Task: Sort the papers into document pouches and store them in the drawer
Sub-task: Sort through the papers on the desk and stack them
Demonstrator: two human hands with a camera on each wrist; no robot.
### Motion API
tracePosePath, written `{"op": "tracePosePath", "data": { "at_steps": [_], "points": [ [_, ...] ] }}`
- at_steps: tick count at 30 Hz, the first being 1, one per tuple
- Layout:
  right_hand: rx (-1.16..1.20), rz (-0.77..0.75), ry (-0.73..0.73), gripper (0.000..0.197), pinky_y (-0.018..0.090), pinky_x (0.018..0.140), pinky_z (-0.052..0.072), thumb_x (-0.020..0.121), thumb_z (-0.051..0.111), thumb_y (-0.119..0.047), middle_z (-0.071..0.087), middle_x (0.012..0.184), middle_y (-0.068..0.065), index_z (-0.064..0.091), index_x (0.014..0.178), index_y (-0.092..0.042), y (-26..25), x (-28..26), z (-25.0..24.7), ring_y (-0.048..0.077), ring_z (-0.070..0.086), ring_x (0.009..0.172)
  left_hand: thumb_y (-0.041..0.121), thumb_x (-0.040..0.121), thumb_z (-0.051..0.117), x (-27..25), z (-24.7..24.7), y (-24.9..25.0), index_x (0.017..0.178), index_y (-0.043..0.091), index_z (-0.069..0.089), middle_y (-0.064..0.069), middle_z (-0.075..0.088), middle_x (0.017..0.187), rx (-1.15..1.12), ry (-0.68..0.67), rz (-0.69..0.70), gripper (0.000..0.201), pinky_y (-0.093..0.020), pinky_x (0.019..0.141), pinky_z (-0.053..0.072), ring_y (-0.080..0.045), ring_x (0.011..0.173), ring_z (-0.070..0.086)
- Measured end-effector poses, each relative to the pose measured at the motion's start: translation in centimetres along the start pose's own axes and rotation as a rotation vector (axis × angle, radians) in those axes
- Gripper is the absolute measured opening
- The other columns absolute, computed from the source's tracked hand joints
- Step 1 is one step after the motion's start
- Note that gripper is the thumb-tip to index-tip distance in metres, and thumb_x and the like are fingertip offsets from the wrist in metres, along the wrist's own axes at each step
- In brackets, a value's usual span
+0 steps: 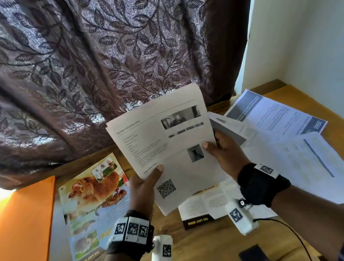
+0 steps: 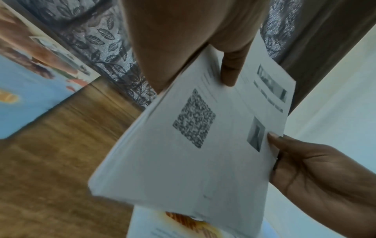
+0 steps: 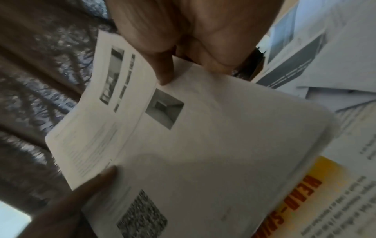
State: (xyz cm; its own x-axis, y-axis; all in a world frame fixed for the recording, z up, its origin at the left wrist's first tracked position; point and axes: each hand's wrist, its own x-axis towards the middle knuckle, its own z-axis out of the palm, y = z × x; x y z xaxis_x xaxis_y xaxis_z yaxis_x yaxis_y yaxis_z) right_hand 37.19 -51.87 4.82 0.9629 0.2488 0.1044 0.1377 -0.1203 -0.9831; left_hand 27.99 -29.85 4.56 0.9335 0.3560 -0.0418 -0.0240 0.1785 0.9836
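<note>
Both hands hold a small stack of white printed papers [image 1: 168, 144] with photos and a QR code, lifted above the wooden table [image 1: 205, 249]. My left hand [image 1: 146, 181] pinches its left edge, thumb on top. My right hand [image 1: 218, 152] grips the right edge with the thumb on the sheet. The stack [image 2: 203, 145] fills the left wrist view, and the same stack [image 3: 203, 145] fills the right wrist view. An orange pouch [image 1: 15, 236] lies flat at the table's left.
A colourful food menu [image 1: 92, 201] lies left of centre. A folded menu leaflet [image 1: 210, 204] lies under the held stack. Several white and blue printed sheets [image 1: 289, 140] spread over the right side. A leaf-patterned curtain [image 1: 91, 64] hangs behind the table.
</note>
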Motion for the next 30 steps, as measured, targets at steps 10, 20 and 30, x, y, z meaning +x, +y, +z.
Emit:
{"op": "tracePosePath", "data": {
  "at_steps": [10,20,30],
  "points": [
    [0.306,0.019,-0.072,0.046,0.048,0.093,0.056,0.084,0.070,-0.013,0.071,0.119,0.009,0.057,0.129,-0.017,-0.4,-1.9,-1.3,0.026,0.067,0.112,0.006,0.079,0.068,-1.9,1.2,0.5,0.101,0.031,0.075,-0.013,0.074,0.111,-0.012,-0.171,0.106,0.034,-0.052,0.081,0.060,-0.034,0.100,0.071],
    [0.328,0.072,-0.043,0.029,0.049,0.089,0.057,0.083,0.076,-0.013,0.075,0.110,0.011,0.073,0.111,-0.008,0.6,-2.1,-1.7,0.031,0.070,0.105,0.003,0.085,0.066,-1.5,0.9,-0.8,0.104,0.031,0.074,-0.012,0.072,0.114,0.012,-0.160,0.139,0.035,-0.047,0.079,0.062,-0.031,0.102,0.070],
    [0.097,0.170,-0.222,0.019,0.041,0.098,0.053,0.091,0.069,-0.027,0.075,0.112,-0.004,0.072,0.109,-0.033,1.4,-2.7,-2.1,0.013,0.069,0.107,0.007,0.088,0.066,-0.9,0.7,-1.8,0.099,0.031,0.076,-0.007,0.076,0.106,0.080,-0.049,0.038,0.028,-0.051,0.078,0.061,-0.032,0.097,0.072]
  ]
}}
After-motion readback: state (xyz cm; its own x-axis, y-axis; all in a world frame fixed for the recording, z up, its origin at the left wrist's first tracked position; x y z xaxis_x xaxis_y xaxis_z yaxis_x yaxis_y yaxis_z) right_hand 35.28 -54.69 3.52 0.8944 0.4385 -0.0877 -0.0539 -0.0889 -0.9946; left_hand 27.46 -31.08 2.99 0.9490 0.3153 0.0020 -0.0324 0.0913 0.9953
